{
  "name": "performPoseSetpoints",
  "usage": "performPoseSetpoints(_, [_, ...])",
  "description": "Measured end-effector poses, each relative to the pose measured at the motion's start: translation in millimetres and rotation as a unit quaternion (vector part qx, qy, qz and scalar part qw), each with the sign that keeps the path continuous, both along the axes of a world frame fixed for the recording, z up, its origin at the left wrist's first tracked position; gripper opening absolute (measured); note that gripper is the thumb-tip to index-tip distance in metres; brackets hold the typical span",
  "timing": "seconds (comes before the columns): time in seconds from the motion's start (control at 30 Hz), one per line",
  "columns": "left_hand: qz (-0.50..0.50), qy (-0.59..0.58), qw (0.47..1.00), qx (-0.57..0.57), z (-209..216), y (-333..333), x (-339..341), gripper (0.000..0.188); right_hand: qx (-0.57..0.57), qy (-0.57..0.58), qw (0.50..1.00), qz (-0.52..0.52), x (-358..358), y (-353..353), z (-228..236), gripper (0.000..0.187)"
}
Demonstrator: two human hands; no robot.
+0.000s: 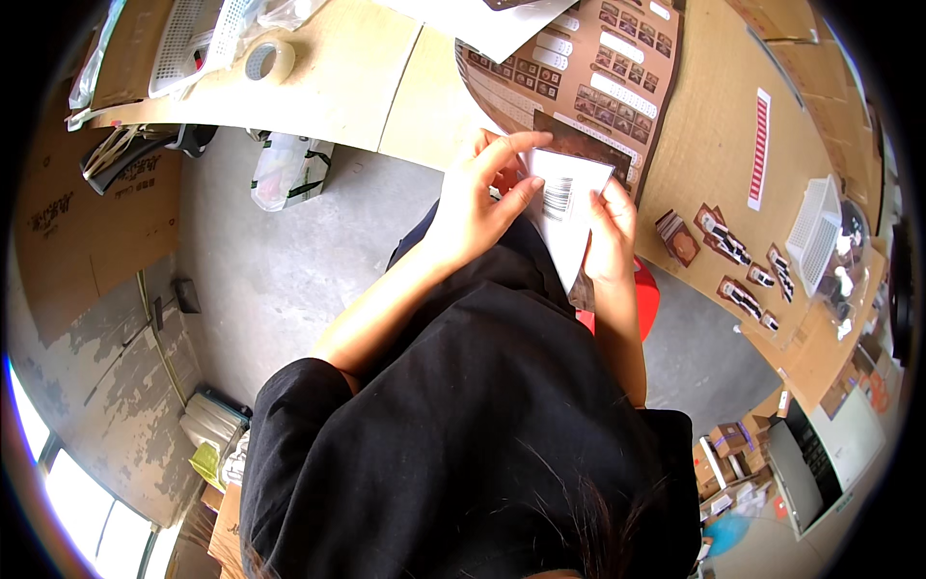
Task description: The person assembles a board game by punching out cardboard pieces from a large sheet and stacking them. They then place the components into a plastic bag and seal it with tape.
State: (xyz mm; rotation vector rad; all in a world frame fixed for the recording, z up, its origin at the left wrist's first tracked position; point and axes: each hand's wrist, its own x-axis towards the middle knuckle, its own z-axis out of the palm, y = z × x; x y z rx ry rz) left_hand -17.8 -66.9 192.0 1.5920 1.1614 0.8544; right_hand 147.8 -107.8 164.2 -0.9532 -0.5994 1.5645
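Note:
My left hand (482, 193) pinches the top left edge of a white card with a barcode label (569, 207), thumb and forefinger on it. My right hand (610, 232) grips the same card from its right side. A dark brown card (584, 143) shows just behind the white one. Both hands are held above my lap, in front of the table edge. My black sleeves and top fill the lower middle of the view.
A brown cardboard sheet (588, 77) with rows of small packets lies on the table ahead. Loose small packets (733, 246) lie to the right beside a white basket (815, 227). A tape roll (268, 60) and a white tray (188, 39) sit at the far left. A red stool (644, 299) is under me.

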Motion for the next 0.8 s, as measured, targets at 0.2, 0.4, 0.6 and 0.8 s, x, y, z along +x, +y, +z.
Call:
performPoseSetpoints(0.2, [0.014,-0.121,0.985,-0.119,-6.2,8.7,-8.0,0.030,-0.003,0.038,0.999,-0.007,-3.1,1.8,1.5,0.025])
performPoseSetpoints(0.4, [0.058,-0.030,0.997,0.027,0.4,11.7,-10.9,0.022,0.002,0.040,0.999,-0.014,-6.5,3.1,5.9,0.022])
performPoseSetpoints(0.6, [0.018,-0.127,0.990,-0.061,-0.3,17.1,-14.4,0.021,0.004,-0.022,1.000,0.001,-7.5,4.9,13.1,0.020])
performPoseSetpoints(0.8, [-0.029,-0.018,0.999,-0.042,15.4,20.3,-16.6,0.017,0.023,-0.089,0.995,0.036,-9.3,6.6,18.8,0.019])
